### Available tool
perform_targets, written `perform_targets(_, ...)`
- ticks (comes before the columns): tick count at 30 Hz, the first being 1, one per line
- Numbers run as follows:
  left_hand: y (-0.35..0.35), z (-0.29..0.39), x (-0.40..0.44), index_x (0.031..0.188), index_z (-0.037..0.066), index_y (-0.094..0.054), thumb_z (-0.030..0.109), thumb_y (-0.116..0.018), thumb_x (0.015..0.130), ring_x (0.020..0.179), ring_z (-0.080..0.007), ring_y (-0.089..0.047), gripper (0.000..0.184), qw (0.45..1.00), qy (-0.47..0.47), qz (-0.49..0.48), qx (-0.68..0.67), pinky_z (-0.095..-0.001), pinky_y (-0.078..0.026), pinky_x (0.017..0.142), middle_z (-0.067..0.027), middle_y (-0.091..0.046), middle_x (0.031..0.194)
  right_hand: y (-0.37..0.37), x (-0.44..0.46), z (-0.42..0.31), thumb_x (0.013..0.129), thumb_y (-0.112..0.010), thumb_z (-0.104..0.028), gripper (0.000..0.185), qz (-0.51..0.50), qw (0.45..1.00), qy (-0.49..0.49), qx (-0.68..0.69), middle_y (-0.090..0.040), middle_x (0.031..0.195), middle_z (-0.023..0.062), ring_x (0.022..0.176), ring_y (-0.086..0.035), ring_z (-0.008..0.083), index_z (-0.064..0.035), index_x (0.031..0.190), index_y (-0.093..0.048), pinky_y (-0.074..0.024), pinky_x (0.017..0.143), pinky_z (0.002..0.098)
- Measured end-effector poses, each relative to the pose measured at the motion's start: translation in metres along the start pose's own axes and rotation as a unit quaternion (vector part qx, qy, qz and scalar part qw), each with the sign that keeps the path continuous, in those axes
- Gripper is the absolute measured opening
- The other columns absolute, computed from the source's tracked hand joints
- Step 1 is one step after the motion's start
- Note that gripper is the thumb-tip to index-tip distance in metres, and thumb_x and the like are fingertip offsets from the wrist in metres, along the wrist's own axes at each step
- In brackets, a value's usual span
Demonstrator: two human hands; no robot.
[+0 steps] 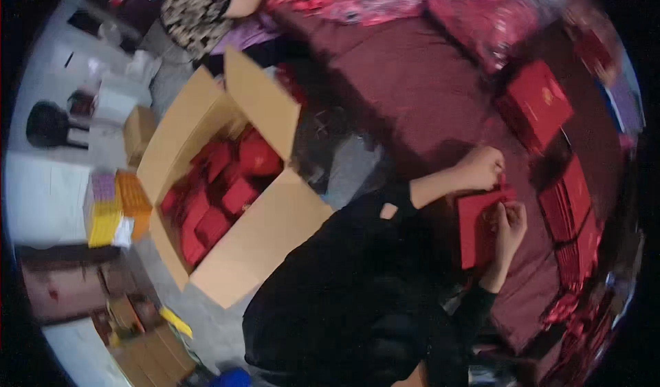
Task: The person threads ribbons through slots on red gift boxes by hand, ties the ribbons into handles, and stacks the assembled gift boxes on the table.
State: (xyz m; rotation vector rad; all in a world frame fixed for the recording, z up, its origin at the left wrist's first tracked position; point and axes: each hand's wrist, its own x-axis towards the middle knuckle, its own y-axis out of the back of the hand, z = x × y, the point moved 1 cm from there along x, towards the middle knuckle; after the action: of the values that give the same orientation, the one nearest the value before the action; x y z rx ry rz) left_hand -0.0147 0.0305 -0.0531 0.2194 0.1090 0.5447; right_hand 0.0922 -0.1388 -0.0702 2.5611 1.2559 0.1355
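A flat red packet (476, 232), perhaps a small gift bag, lies on the dark red cloth (440, 88). Above its upper edge, my left hand (481, 169) is closed in a fist with a narrow red strip (504, 181), like a ribbon or handle, coming out of it. My right hand (511, 225) is at the packet's right edge, fingers pinched close to the strip's lower end. Blur hides exactly what the right fingertips grip.
Stacked red packets (567, 198) and a red box-like stack (540, 105) stand on the cloth's right side. Clear plastic with red goods (481, 16) lies at the top. An open carton (251, 249) holds several red packets. Another person's patterned clothing (196, 16) shows at the upper left.
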Motion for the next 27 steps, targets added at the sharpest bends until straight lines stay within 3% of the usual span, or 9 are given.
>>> perform_targets(3, -0.004, -0.010, 0.005, 0.086, -0.005, -0.061, -0.003, -0.052, 0.081, 0.066, -0.0259, -0.063, 0.010, 0.988, -0.044, 0.148, -0.026, -0.0409, -0.051, 0.061, -0.0161, -0.062, 0.071, -0.005, 0.002, 0.007, 0.090, -0.061, -0.006, 0.007, -0.034, 0.999, 0.020, 0.009, -0.058, 0.075, 0.0030, 0.062, -0.051, 0.0058, -0.0024, 0.092, -0.055, -0.0418, 0.054, 0.0212)
perform_targets(10, 0.008, -0.020, 0.030, 0.074, -0.004, -0.055, -0.008, -0.051, 0.077, 0.068, -0.0295, -0.055, 0.007, 0.985, 0.000, 0.166, 0.038, -0.0428, -0.046, 0.060, -0.0188, -0.058, 0.074, -0.013, 0.001, 0.004, 0.093, -0.059, -0.009, 0.016, 0.007, 0.999, 0.025, -0.021, -0.056, 0.071, 0.0024, 0.058, -0.043, 0.0072, 0.0006, 0.105, -0.056, -0.0360, 0.052, 0.0227)
perform_targets(12, 0.016, -0.003, 0.019, 0.078, -0.007, -0.054, -0.007, -0.054, 0.076, 0.072, -0.0315, -0.057, 0.002, 0.989, 0.000, 0.102, 0.111, -0.0436, -0.048, 0.060, -0.0203, -0.057, 0.077, -0.008, -0.001, 0.002, 0.093, -0.059, -0.010, 0.013, 0.024, 0.995, -0.016, -0.096, -0.056, 0.070, 0.0027, 0.059, -0.042, 0.0073, 0.0006, 0.100, -0.058, -0.0353, 0.053, 0.0234)
perform_targets(13, 0.015, 0.001, 0.018, 0.097, -0.011, -0.056, -0.003, -0.056, 0.078, 0.086, -0.0368, -0.058, 0.020, 0.989, 0.046, 0.095, 0.109, -0.0437, -0.051, 0.076, -0.0266, -0.058, 0.090, -0.006, -0.001, 0.007, 0.093, -0.059, -0.011, 0.013, 0.027, 0.992, -0.029, -0.121, -0.056, 0.070, 0.0029, 0.060, -0.042, 0.0073, 0.0006, 0.099, -0.059, -0.0350, 0.053, 0.0236)
perform_targets(14, 0.012, 0.003, 0.010, 0.097, -0.011, -0.056, -0.003, -0.056, 0.078, 0.086, -0.0368, -0.058, 0.020, 0.988, 0.048, 0.099, 0.110, -0.0437, -0.051, 0.076, -0.0266, -0.058, 0.090, 0.004, 0.006, 0.025, 0.093, -0.059, -0.011, 0.012, 0.013, 0.993, -0.002, -0.114, -0.056, 0.069, 0.0027, 0.059, -0.042, 0.0070, 0.0007, 0.096, -0.059, -0.0356, 0.053, 0.0241)
perform_targets(18, -0.001, 0.008, -0.056, 0.125, -0.014, -0.047, 0.013, -0.059, 0.083, 0.115, -0.0414, -0.043, 0.051, 0.902, -0.161, 0.249, 0.313, -0.0501, -0.035, 0.101, -0.0324, -0.045, 0.128, -0.004, 0.009, 0.032, 0.092, -0.060, -0.011, 0.011, 0.031, 0.979, 0.124, -0.162, -0.054, 0.068, 0.0022, 0.057, -0.042, 0.0062, -0.0001, 0.093, -0.058, -0.0358, 0.051, 0.0250)
perform_targets(19, -0.003, 0.012, -0.077, 0.123, -0.013, -0.050, 0.014, -0.059, 0.083, 0.114, -0.0393, -0.044, 0.050, 0.906, -0.133, 0.134, 0.378, -0.0498, -0.037, 0.099, -0.0304, -0.045, 0.128, -0.008, 0.007, 0.029, 0.092, -0.060, -0.011, 0.011, 0.042, 0.971, 0.156, -0.179, -0.053, 0.068, 0.0020, 0.057, -0.042, 0.0061, -0.0003, 0.092, -0.057, -0.0356, 0.050, 0.0251)
perform_targets(20, -0.006, 0.015, -0.095, 0.121, -0.012, -0.052, 0.016, -0.060, 0.083, 0.114, -0.0372, -0.044, 0.048, 0.894, -0.101, 0.015, 0.436, -0.0494, -0.039, 0.097, -0.0285, -0.045, 0.129, -0.011, 0.002, 0.022, 0.092, -0.061, -0.012, 0.011, 0.025, 0.989, 0.079, -0.121, -0.054, 0.068, 0.0020, 0.057, -0.042, 0.0061, -0.0011, 0.093, -0.058, -0.0359, 0.050, 0.0250)
perform_targets(27, -0.048, -0.020, -0.101, 0.115, -0.009, -0.056, 0.020, -0.066, 0.079, 0.109, -0.0343, -0.045, 0.048, 0.876, -0.110, 0.095, 0.460, -0.0440, -0.042, 0.091, -0.0216, -0.051, 0.119, -0.011, -0.005, -0.018, 0.091, -0.061, -0.011, 0.029, 0.037, 0.998, -0.049, -0.003, -0.059, 0.073, 0.0033, 0.064, -0.049, 0.0075, -0.0043, 0.117, -0.053, -0.0394, 0.056, 0.0228)
